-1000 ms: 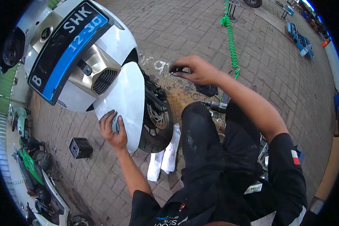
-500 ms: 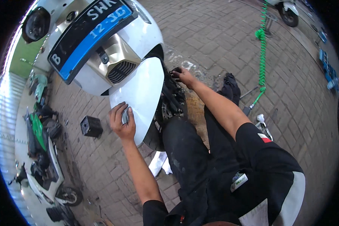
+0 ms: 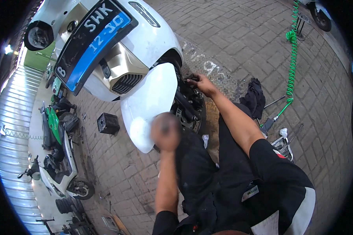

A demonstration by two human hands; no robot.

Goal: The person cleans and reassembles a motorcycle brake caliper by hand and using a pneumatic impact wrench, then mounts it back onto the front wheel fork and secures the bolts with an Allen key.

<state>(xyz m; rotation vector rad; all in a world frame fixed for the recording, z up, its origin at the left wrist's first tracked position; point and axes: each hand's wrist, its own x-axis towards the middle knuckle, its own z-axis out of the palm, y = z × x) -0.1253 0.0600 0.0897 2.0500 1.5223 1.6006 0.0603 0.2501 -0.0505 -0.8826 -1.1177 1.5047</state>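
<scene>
A white scooter (image 3: pixel 157 32) with a gold grille panel and a dark plate stands before me. My left hand (image 3: pixel 164 131) is blurred beside the lower edge of the white front fender (image 3: pixel 149 88); its fingers cannot be made out. My right hand (image 3: pixel 199 84) reaches behind the fender to the dark fork parts (image 3: pixel 184 102) above the front wheel (image 3: pixel 200 125). Its fingers are closed at a small dark thing too hidden to name.
Parked scooters (image 3: pixel 61 169) line the corrugated wall (image 3: pixel 15 125) at left. A black crate (image 3: pixel 108 123) sits on paving. At right lie dark cloth (image 3: pixel 254 98), a power tool (image 3: pixel 267 126) and a green coiled hose (image 3: pixel 291 70). A metal plate (image 3: pixel 202 58) is beside the scooter.
My left hand has left its place on the fender's face and moved right. My right hand has moved down into the fork area from above it. The view has shifted.
</scene>
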